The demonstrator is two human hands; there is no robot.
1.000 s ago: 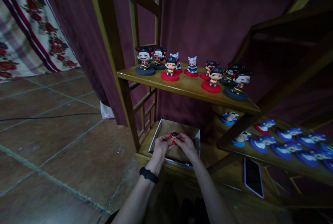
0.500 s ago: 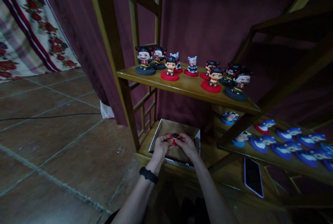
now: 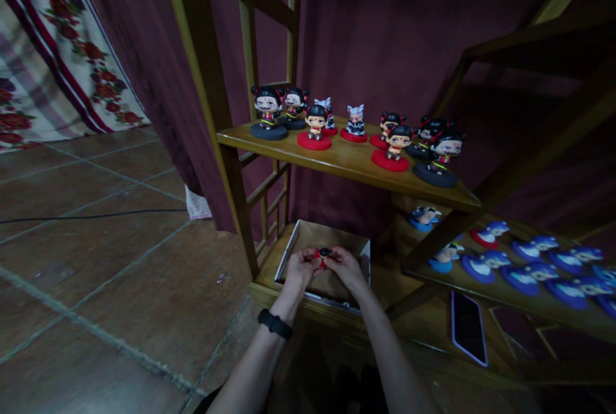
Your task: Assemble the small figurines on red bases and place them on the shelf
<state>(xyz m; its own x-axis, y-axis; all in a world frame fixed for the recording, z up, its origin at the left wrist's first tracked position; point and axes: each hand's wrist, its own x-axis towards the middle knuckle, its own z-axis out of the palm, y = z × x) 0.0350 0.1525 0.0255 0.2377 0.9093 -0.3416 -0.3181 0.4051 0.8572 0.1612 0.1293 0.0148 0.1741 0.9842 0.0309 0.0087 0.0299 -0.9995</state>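
Observation:
Between my two hands is a small figurine [image 3: 324, 253] with a black-haired head and some red below it. My left hand [image 3: 300, 267] has its fingers closed on the figurine's left side, and a dark band circles that wrist. From the other side, my right hand [image 3: 348, 268] pinches it too. My fingers cover most of its body and base. Both hands are over an open cardboard box [image 3: 294, 234] with white outer sides, which sits on the low wooden shelf [image 3: 392, 279].
Several figurines on red or dark bases, such as a red-based one [image 3: 315, 125], stand on the upper shelf [image 3: 346, 154]. To the right, several blue-based figurines [image 3: 486, 263] line another shelf. A phone [image 3: 468, 327] lies at the lower right. Wooden posts [image 3: 231, 189] frame the unit.
The figurine's head has shifted very slightly between my fingers. Both hands keep the same place over the box.

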